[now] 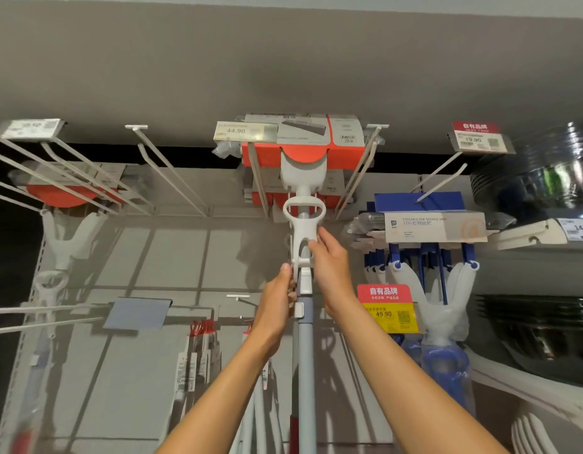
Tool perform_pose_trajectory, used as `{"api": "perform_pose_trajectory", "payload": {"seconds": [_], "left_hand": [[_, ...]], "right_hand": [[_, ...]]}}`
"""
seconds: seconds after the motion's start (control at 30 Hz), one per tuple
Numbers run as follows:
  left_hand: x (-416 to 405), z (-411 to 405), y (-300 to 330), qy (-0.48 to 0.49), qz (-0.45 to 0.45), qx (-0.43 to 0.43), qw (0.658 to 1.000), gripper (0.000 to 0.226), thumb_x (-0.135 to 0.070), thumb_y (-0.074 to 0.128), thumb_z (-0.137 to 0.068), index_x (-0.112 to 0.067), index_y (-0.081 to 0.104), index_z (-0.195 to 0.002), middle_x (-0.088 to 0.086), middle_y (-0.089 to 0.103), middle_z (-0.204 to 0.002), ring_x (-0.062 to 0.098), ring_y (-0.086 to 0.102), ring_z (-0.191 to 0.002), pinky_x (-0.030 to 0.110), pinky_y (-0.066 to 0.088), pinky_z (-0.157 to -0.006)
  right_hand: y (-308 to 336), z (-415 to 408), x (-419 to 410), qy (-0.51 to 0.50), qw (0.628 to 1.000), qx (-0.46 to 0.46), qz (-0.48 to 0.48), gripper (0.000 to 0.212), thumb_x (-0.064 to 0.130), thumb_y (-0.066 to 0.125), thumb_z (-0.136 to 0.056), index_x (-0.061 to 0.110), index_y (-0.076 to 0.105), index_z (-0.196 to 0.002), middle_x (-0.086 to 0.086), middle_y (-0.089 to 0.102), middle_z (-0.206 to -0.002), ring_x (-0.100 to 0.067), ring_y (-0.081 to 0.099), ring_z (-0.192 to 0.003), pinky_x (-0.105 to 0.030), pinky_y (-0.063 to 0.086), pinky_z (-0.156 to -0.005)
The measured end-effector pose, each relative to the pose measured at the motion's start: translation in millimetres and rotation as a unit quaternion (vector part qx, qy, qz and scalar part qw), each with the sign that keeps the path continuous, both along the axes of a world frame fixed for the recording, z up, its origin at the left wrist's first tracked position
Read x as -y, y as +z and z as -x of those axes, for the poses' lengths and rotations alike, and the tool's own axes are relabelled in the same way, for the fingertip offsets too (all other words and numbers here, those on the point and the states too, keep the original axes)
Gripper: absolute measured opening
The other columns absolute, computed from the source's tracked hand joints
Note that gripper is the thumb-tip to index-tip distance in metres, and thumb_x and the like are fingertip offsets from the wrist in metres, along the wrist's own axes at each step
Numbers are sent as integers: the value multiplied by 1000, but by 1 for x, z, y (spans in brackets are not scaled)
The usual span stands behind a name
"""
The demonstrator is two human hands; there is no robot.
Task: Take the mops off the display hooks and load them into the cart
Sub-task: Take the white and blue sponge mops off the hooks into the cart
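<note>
A sponge mop (304, 221) with a white lever handle, grey pole and red-and-grey cardboard sleeve hangs head-up from long white display hooks (359, 178) at the top centre. My left hand (278, 299) grips the pole just under the white lever. My right hand (329, 260) holds the lever's right side, fingers curled round it. More red-sleeved mops hang behind it. Blue sponge mops (434, 253) hang on hooks to the right. Another white mop (65, 237) hangs at the far left. No cart is in view.
Bare white hooks (172, 172) jut out left of the held mop. Price tags (239, 131) and a yellow sale label (390, 314) hang in front. Stacked dark bowls (542, 178) sit on shelves at the right. Small packaged items (198, 355) hang low on the grey back panel.
</note>
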State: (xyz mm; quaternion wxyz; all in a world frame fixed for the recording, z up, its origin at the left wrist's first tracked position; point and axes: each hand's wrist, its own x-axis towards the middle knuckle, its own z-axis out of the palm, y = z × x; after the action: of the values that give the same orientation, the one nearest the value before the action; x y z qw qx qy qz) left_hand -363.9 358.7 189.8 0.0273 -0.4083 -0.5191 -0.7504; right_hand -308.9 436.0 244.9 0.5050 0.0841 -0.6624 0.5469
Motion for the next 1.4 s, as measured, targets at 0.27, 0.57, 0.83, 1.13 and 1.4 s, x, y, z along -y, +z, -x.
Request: {"api": "perform_pose_trajectory", "payload": {"seconds": [0.27,0.57,0.83,1.13,1.4], "left_hand": [[11,-22,-47,-27,28,22,999,38,-49,29,-107,-41,62,-123,-4,74,-113,16,70,-103,42,58,-89],[23,-31,-130,-31,106,87,990,45,-40,31,-108,-18,71,-109,-1,77,-97,16,70,-95,36,57,-83],[25,-46,-167,-62,114,83,988,41,-40,33,-108,-6,56,-109,7,67,-77,25,67,-63,37,59,-62],[6,-45,-174,-3,82,47,996,43,-48,30,-106,-12,51,-111,7,50,-67,17,46,-46,27,41,-44],[-8,-24,-161,17,82,92,992,40,-42,27,-109,-8,48,-101,3,49,-65,15,43,-44,25,38,-42]], "right_hand": [[-52,-16,12,-34,999,-7,-26,40,11,51,-97,24,62,-132,10,71,-110,-4,68,-97,-31,57,-84],[-117,-32,21,-26,999,42,11,42,10,52,-101,18,54,-142,32,59,-113,14,59,-101,-19,49,-98],[-158,-25,11,61,994,80,45,59,4,52,-100,30,37,-152,-12,69,-118,-16,68,-93,-33,58,-89],[-156,-6,9,96,990,60,89,59,0,52,-100,26,39,-151,-22,64,-127,-15,63,-92,-29,55,-81],[-141,19,-1,100,984,83,118,58,0,52,-100,22,39,-152,-23,65,-123,-13,62,-84,-26,55,-73]]}}
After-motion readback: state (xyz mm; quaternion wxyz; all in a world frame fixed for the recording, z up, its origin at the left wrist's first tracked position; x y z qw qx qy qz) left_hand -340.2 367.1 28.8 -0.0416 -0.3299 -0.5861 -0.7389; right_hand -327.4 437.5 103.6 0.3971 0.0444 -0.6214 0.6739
